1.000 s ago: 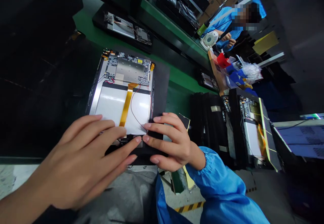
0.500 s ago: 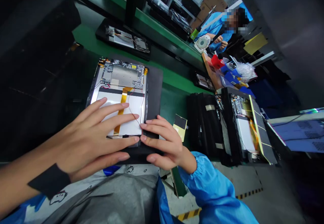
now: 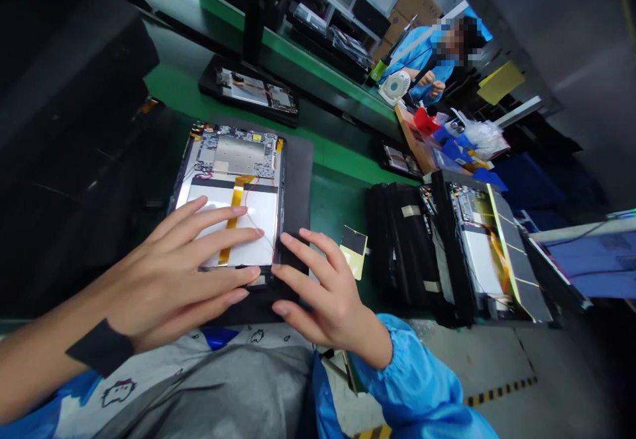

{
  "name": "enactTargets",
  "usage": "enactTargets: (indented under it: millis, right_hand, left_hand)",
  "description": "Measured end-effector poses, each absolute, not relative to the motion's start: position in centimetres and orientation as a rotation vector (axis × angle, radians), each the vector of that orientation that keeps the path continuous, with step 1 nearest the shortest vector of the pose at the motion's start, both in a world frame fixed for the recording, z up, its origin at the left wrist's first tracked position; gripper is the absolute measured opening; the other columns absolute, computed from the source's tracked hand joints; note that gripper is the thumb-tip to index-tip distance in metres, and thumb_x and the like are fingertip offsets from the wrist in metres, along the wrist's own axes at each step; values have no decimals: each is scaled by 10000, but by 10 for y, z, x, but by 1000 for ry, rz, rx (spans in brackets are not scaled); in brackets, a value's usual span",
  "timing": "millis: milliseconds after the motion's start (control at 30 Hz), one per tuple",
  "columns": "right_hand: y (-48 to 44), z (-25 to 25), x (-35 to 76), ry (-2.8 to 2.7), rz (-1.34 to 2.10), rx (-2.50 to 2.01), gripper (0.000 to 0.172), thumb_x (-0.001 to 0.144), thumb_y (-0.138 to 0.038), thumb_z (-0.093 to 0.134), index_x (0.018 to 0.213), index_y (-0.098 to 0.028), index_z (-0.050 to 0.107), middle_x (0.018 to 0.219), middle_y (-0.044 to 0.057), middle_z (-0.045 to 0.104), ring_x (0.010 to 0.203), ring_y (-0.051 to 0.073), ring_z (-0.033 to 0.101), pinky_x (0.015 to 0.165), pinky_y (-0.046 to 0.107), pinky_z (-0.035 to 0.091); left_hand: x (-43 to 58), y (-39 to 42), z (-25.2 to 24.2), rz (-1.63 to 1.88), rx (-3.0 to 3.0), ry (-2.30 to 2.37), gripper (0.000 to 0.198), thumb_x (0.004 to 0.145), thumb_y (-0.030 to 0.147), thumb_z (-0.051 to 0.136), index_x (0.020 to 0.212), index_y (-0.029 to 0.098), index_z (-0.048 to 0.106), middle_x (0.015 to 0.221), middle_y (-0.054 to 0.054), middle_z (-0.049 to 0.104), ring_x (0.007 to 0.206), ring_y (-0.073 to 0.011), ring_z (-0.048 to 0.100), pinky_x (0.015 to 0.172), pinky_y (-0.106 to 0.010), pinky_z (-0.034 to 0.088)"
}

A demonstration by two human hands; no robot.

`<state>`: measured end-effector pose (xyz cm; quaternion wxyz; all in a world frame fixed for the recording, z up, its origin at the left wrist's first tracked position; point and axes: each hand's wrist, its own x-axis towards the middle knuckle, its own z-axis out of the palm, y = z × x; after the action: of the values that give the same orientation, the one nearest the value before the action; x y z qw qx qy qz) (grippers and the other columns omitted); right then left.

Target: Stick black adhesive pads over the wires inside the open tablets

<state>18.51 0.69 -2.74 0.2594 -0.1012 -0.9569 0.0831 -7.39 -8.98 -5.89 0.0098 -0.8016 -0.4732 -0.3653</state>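
Note:
An opened tablet (image 3: 240,153) lies in front of me on a black pad (image 3: 298,181), its circuit board at the far end. A white battery (image 3: 211,195), crossed by a gold flex cable (image 3: 234,208), fills its near half. My left hand (image 3: 183,273) spreads its fingers over the battery; a piece of black tape (image 3: 101,347) is on that wrist. At the tablet's lower right corner, my right hand (image 3: 328,293) has its fingers apart, the tips at the frame's edge near a thin red wire (image 3: 273,237). Neither hand grips anything.
To the right stand black padded sleeves (image 3: 397,247) and another opened tablet (image 3: 479,253). A yellow-and-black card (image 3: 354,251) lies between. Behind is another tablet (image 3: 256,88) in a black tray. Across the bench, a person in blue (image 3: 417,51) sits by a small fan (image 3: 395,86).
My right hand has spread its fingers wider and slid slightly down at the tablet's corner. The left hand stays spread over the battery. The view has shifted slightly.

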Motion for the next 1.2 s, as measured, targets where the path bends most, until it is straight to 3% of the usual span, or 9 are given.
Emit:
enactTargets:
  millis: [133, 233, 333, 433, 633, 733, 933, 1100, 1200]
  right_hand:
    - [3, -23, 187, -2550, 301, -307, 319, 1034, -297, 608, 1295, -133, 688, 1425, 207, 685, 1410, 322, 579, 1095, 540, 557]
    - [1, -25, 190, -2437, 391, -318, 331, 1037, -285, 587, 1318, -138, 679, 1372, 210, 711, 1346, 300, 634, 1057, 528, 589]
    - [-1, -28, 190, -2489, 334, -299, 363, 1041, -340, 600, 1315, -119, 685, 1410, 225, 686, 1398, 330, 584, 1080, 557, 572]
    - [0, -30, 188, -2591, 256, -293, 388, 1038, -358, 619, 1329, -108, 677, 1435, 226, 672, 1437, 359, 541, 1085, 579, 563]
    - [-1, -28, 186, -2494, 479, -264, 352, 1056, -278, 582, 1383, -162, 643, 1363, 184, 722, 1378, 289, 618, 1113, 508, 569]
    - [-5, -29, 186, -2399, 515, -374, 376, 1067, -272, 543, 1427, -195, 619, 1416, 177, 686, 1346, 277, 642, 1105, 502, 574]
    - [-10, -26, 184, -2570, 239, -362, 404, 1043, -374, 615, 1363, -134, 665, 1489, 219, 633, 1494, 382, 480, 1145, 598, 524]
    - [-14, -20, 191, -2273, 556, -524, 323, 1082, -266, 533, 1366, -224, 681, 1425, 138, 689, 1361, 265, 616, 1139, 508, 537]
    - [-22, -27, 190, -2149, 591, -626, 321, 1054, -199, 560, 1331, -256, 712, 1392, 105, 708, 1343, 254, 615, 1141, 500, 530]
  left_hand:
    - [-67, -100, -56, -1087, -2404, -1456, 231, 1010, 201, 598, 1163, 298, 742, 1379, -34, 707, 1452, -268, 508, 1300, -600, 260]
    - [-63, -110, -56, -1005, -2355, -1404, 333, 1004, 142, 592, 1274, 292, 715, 1356, -12, 726, 1421, -250, 537, 1320, -565, 220]
    - [-60, -116, -60, -991, -2350, -1458, 427, 1020, 55, 469, 1282, 288, 713, 1319, 9, 747, 1343, -236, 614, 1307, -553, 264]
    - [-60, -116, -62, -966, -2378, -1439, 391, 1050, 104, 424, 1242, 267, 722, 1298, -13, 751, 1290, -250, 652, 1285, -556, 311]
    - [-62, -113, -56, -951, -2401, -1407, 313, 1033, 148, 517, 1255, 267, 703, 1233, 26, 748, 1273, -218, 616, 1302, -490, 263]
    - [-55, -114, -54, -1072, -2386, -1416, 298, 1024, 198, 566, 1298, 216, 680, 1222, -6, 768, 1283, -224, 605, 1327, -464, 221]
    - [-46, -112, -58, -985, -2328, -1442, 263, 1031, 216, 537, 1221, 178, 714, 1316, -77, 742, 1374, -267, 566, 1333, -474, 183]
    - [-51, -111, -56, -1008, -2413, -1396, 346, 1030, 205, 527, 1346, 145, 657, 1296, -70, 746, 1281, -225, 606, 1315, -403, 205]
    - [-52, -112, -60, -1037, -2417, -1328, 365, 1008, 115, 528, 1351, 144, 650, 1294, -65, 757, 1261, -205, 626, 1292, -392, 257]
